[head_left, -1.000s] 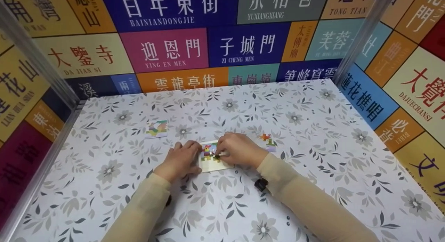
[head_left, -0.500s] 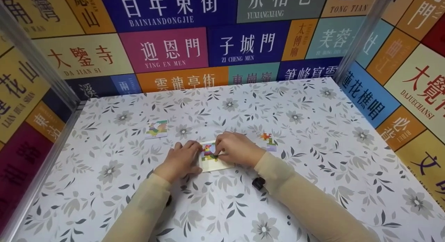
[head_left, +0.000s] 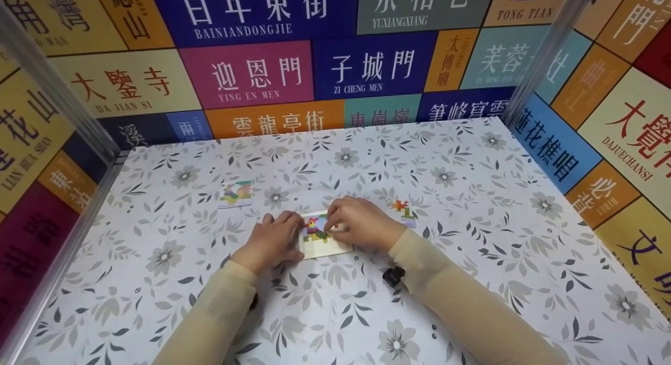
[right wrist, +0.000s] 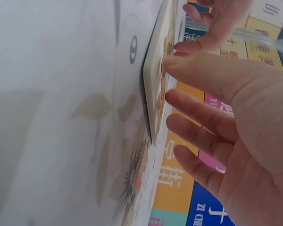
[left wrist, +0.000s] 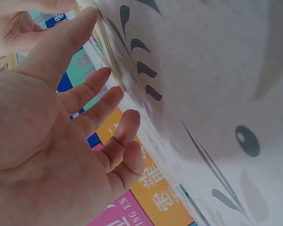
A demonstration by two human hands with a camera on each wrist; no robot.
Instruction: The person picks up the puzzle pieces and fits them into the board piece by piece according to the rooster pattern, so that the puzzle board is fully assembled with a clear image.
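Note:
A small cream jigsaw puzzle board (head_left: 327, 250) lies flat in the middle of the table. Joined colourful puzzle pieces (head_left: 314, 229) cover its far left part, and its near part is bare. My left hand (head_left: 272, 239) holds the board's left end, thumb on the near edge and fingers at the side. Over the right part, my right hand (head_left: 364, 223) has its fingertips at the pieces. Its thumb (right wrist: 179, 65) reaches straight to the board's face in the right wrist view, while the other fingers are loosely bent. The hand hides the board's far right corner.
Several loose puzzle pieces (head_left: 406, 213) lie right of the board, just beyond my right wrist. Farther left sits a joined block of pieces (head_left: 237, 193). A flower-patterned cloth (head_left: 183, 312) covers the table, with lettered panels (head_left: 257, 74) walling it at the back and sides.
A green-yellow piece beneath my right fingertips has settled in line with the joined ones. The right hand has shifted slightly, uncovering more of the picture. The left hand stays put.

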